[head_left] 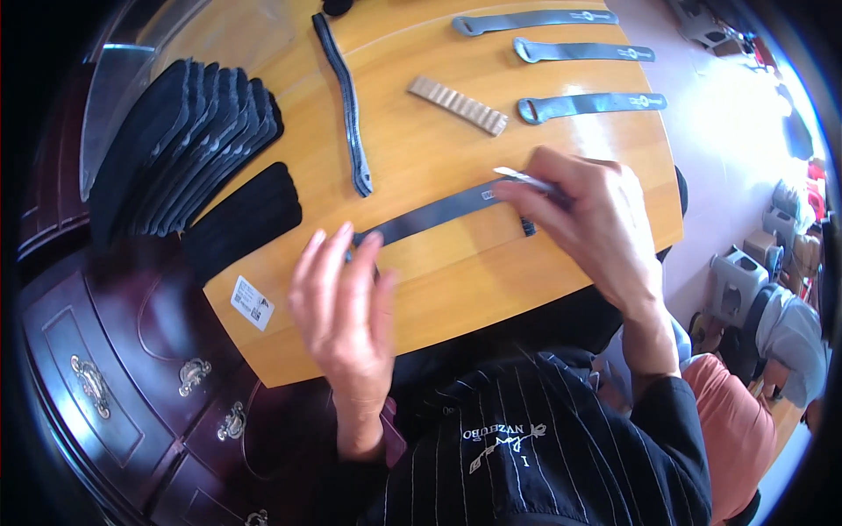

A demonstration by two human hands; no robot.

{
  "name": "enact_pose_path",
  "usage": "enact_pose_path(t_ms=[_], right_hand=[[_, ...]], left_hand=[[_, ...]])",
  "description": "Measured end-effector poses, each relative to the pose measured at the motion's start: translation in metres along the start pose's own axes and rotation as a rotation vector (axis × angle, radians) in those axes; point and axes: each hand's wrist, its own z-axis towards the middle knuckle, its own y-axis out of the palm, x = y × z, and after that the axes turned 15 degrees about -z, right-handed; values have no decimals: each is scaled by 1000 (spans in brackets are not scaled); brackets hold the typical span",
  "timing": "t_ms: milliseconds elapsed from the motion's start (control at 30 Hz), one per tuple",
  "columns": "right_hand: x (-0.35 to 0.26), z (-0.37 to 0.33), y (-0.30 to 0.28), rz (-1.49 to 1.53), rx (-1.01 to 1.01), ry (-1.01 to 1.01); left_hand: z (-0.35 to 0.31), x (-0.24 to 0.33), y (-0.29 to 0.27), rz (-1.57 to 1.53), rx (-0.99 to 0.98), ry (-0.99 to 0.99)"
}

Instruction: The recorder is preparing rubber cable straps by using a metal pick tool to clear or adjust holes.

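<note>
A flat dark grey strap with a small pale print lies slantwise across the wooden table between my hands. My left hand has its fingertips and thumb around the strap's left end, partly hiding it. In my right hand, a slim pale pointed tool is pinched over the strap's other end; its exact kind is unclear. Below that hand a short dark piece shows, mostly covered. Farther off lies a ridged light brown strip, and left of it a long dark folded strap.
Three grey straps with looped ends lie at the far right of the table. Several black padded pieces are stacked at left, beside a single black pad. A white label sits near the left edge. Dark drawers stand below.
</note>
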Motion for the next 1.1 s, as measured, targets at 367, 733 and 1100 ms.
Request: enact_pose_path(t_ms=[367, 733, 1100], right_hand=[[24, 9, 29, -166, 54, -82], [85, 38, -7, -210, 299, -163], [77, 14, -35, -139, 124, -5]], left_hand=[[-14, -8, 22, 76, -575, -27], [-14, 2, 8, 36, -400, 19], [7, 63, 58, -576, -171, 105]])
